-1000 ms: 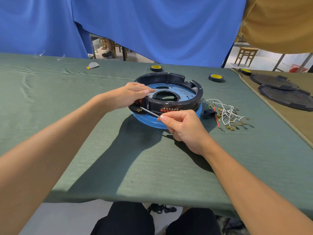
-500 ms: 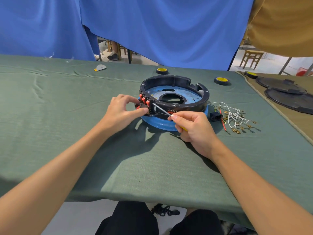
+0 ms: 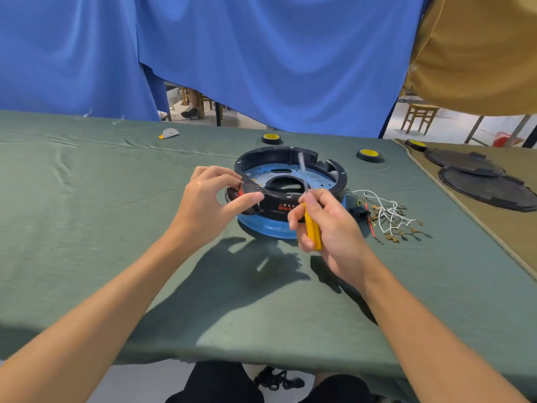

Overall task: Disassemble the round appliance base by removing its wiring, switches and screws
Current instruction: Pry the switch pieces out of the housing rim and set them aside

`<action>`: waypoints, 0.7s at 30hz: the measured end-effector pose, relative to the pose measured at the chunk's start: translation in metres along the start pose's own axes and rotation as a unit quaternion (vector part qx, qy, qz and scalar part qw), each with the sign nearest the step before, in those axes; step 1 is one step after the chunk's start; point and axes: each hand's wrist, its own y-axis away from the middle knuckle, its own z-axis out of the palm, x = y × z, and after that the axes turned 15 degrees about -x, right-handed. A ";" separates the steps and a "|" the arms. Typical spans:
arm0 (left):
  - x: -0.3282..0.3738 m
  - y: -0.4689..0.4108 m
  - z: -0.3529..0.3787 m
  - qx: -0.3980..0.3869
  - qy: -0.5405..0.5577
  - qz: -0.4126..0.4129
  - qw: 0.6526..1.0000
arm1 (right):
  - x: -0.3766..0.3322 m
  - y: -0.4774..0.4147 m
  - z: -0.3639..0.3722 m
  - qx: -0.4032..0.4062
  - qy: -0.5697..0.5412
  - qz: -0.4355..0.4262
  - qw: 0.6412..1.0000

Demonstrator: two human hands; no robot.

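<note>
Green cloth covers the surface (image 3: 116, 199), the round base (image 3: 276, 154) sitting mid-way. The left grip (image 3: 203, 205) pinches the black switch panel (image 3: 251, 186) at its near rim — seemingly to pull it free — while the right grip (image 3: 331, 225), curled round the yellow screwdriver (image 3: 312, 228), holds the shaft raised clear.

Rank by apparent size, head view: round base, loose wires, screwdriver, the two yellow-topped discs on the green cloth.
1. round base
2. loose wires
3. screwdriver, partly hidden in the right hand
4. yellow-topped discs: alike, unranked; farther away, so true size unsure.
</note>
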 end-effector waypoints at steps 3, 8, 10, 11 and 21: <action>0.021 -0.003 0.012 -0.001 -0.026 0.065 0.998 | -0.013 0.005 -0.007 0.062 -0.039 -0.027 0.997; 0.049 -0.017 0.047 -0.032 -0.101 0.143 0.984 | -0.029 0.023 -0.028 0.083 -0.026 0.003 0.996; 0.060 -0.023 0.062 -0.043 -0.108 0.155 0.981 | -0.031 0.029 -0.039 0.084 -0.044 0.007 0.995; 0.065 -0.026 0.068 -0.049 -0.106 0.160 0.980 | -0.032 0.033 -0.045 0.085 -0.054 0.012 0.995; 0.071 -0.038 0.094 -0.125 -0.271 0.120 0.947 | -0.014 0.050 -0.103 0.252 0.241 0.150 0.925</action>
